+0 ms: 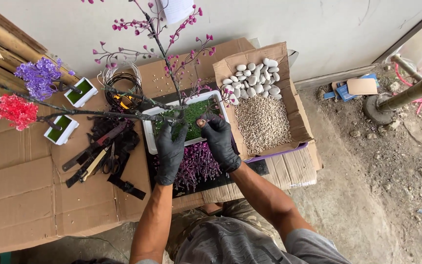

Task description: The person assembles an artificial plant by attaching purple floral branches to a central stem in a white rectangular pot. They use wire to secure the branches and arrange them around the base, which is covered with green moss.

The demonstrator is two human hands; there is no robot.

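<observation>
Closely, both hands (pixel 171 151) (pixel 219 139) at tray rim (pixel 148 131)

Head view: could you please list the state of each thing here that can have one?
Left hand: gloved, resting on the tray's near rim.
Right hand: gloved, fingers pinched over the green mat.
White tray: lined with green mat, a pink-budded branch upright in it.
Cardboard box: open, holding white stones and gravel.
Scissors: lying flat on the cardboard.
Wire coil: coiled, lying flat.
Two small white pots: tipped on their sides.

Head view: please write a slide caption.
Two gloved hands, left hand and right hand, work at a white tray of green moss.
</observation>
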